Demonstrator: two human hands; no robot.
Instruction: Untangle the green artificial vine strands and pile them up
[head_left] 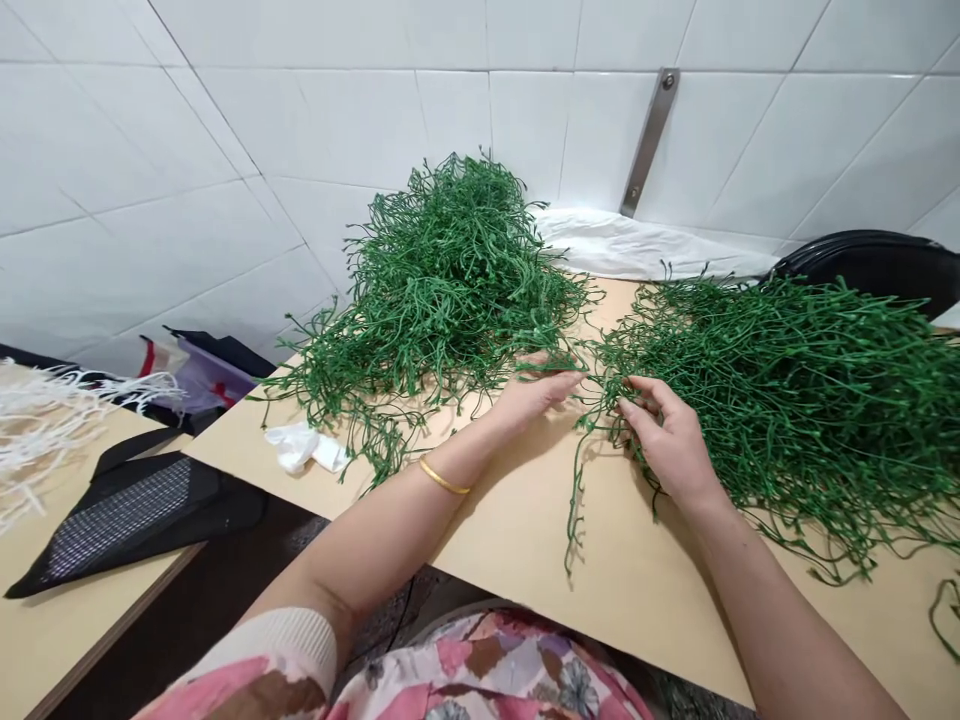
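Observation:
Two heaps of thin green cords with small knobs at their ends lie on a pale wooden table: a tall left heap [450,270] and a wide right heap [840,400]. My left hand [529,400] reaches to the front edge of the left heap, its fingers closed around a few green cords. My right hand [667,435] pinches a small bunch of cords [611,395] between thumb and fingers, beside the right heap. From that bunch, one loose strand [576,500] trails toward the table's front edge. Cords partly cover my left fingertips.
A crumpled white scrap [304,447] lies at the table's left corner. White cloth [637,243] rests against the tiled wall, near a black rounded object [870,262]. On a separate left table [97,640] are white strips [67,410] and a black mesh piece [124,515].

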